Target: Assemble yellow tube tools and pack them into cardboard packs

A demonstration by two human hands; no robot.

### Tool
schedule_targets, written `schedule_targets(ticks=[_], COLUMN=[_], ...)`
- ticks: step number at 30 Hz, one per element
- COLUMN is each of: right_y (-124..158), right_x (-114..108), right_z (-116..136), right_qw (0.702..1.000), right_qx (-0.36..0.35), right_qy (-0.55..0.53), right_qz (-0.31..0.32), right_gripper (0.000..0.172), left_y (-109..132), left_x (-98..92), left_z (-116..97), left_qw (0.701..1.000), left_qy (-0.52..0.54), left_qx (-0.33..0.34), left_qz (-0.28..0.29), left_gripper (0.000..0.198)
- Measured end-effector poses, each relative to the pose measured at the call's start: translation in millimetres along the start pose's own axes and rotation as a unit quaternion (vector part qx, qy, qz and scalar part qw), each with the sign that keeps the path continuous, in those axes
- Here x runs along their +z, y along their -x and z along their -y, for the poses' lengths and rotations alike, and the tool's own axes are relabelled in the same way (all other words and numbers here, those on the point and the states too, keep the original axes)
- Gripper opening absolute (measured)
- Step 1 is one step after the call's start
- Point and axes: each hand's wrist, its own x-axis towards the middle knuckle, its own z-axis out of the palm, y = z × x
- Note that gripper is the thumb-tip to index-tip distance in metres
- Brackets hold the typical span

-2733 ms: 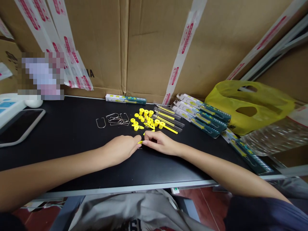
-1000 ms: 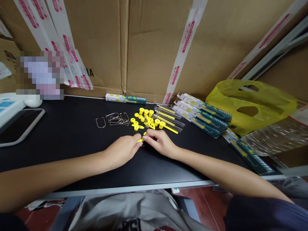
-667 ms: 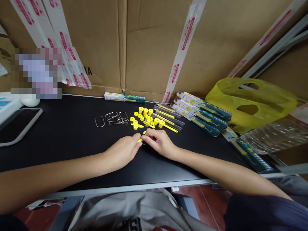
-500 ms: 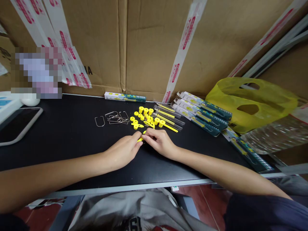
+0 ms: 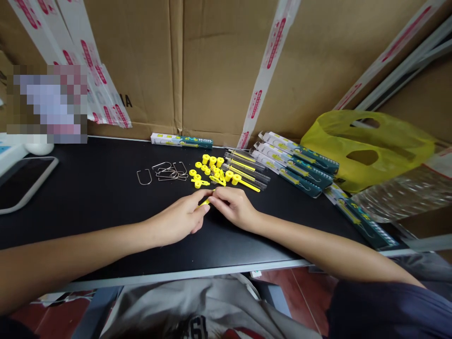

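Observation:
My left hand (image 5: 187, 211) pinches a small yellow plastic part (image 5: 205, 202) between thumb and fingers. Closed against the other end of that part is my right hand (image 5: 235, 205), its fingertips meeting the left ones and hiding much of the piece. Just beyond the hands lie several yellow plastic pieces (image 5: 229, 175), some ring-shaped and some like capped knobs, with small springs (image 5: 213, 181) among them. Bent metal wire hooks (image 5: 171, 172) form a tangle to the left, with one loose wire hook (image 5: 144, 177) beside it. Clear tubes (image 5: 247, 175) with yellow rods lie behind on the right.
Printed boxes (image 5: 300, 165) are stacked at the right, near a yellow plastic bag (image 5: 325, 136) and a clear plastic wrapper (image 5: 391, 195). Another slim box (image 5: 181, 141) lies at the back. A phone (image 5: 26, 183) rests at the left. Cardboard (image 5: 219, 70) walls the table's (image 5: 106, 188) rear.
My left hand's fingers have straightened and shifted a little around the yellow part. My right hand stays almost in place; the whole view has shifted slightly.

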Motion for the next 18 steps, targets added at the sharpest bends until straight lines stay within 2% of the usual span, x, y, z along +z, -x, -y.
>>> schedule_targets(ticks=[5, 10, 14, 18], right_y=[1.0, 3.6, 3.6, 3.4], right_x=[-0.4, -1.2, -0.9, -2.9], right_z=[-0.7, -1.0, -0.1, -2.4], right_qw=[0.996, 0.986, 0.993, 0.999], right_qx=[-0.052, -0.109, -0.071, -0.030], right_qy=[0.075, 0.124, 0.095, 0.002], right_qz=[-0.006, 0.008, 0.015, 0.011], right_gripper=[0.031, 0.027, 0.032, 0.033], left_y=[1.2, 4.2, 5.8, 1.9], left_x=[-0.5, 1.2, 2.1, -2.3], left_z=[-3.4, -3.9, -10.4, -11.3], left_qw=[0.996, 1.000, 0.996, 0.997], left_qy=[-0.091, -0.022, -0.082, -0.068], left_qx=[0.012, 0.021, 0.037, 0.046], left_qz=[-0.019, 0.001, -0.018, -0.013], left_gripper=[0.050, 0.049, 0.049, 0.055])
